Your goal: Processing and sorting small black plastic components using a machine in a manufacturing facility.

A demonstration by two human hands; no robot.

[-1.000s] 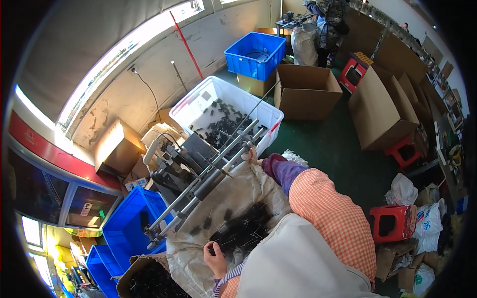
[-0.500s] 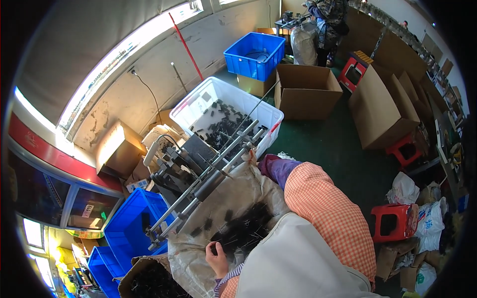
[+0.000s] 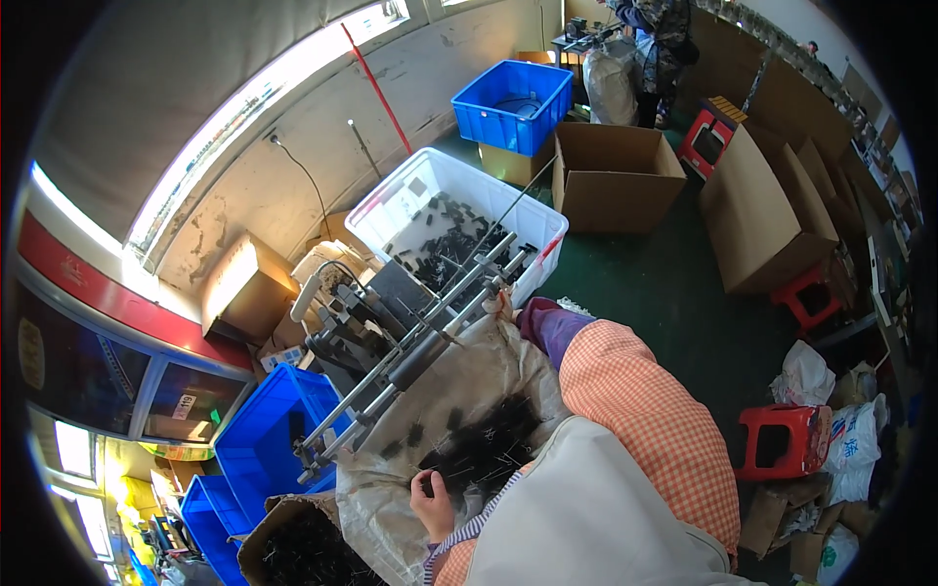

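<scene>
Fingers of your left hand point(image 3: 431, 505) are pinching closed on a few thin black parts at the near edge of the pile of black parts point(image 3: 481, 451), which is lying just ahead of that hand on the grey woven sack point(image 3: 459, 376) spread across your lap. Your right hand point(image 3: 503, 307) is reaching out at the far end of the sack, touching the tip of the metal rail machine point(image 3: 410, 356); only its fingertips are showing past the purple sleeve point(image 3: 547, 332), so you cannot tell whether it is gripping anything. Beyond the right hand, the white bin point(image 3: 454, 220) is holding more black pieces. To the left of your left hand, the blue crate point(image 3: 264, 444) is sitting under the rail's lower end, and a brown sack of dark parts point(image 3: 298, 547) is lying just beside that hand. Well off to your right, a red stool point(image 3: 782, 439) is standing on the green floor point(image 3: 674, 293).
</scene>
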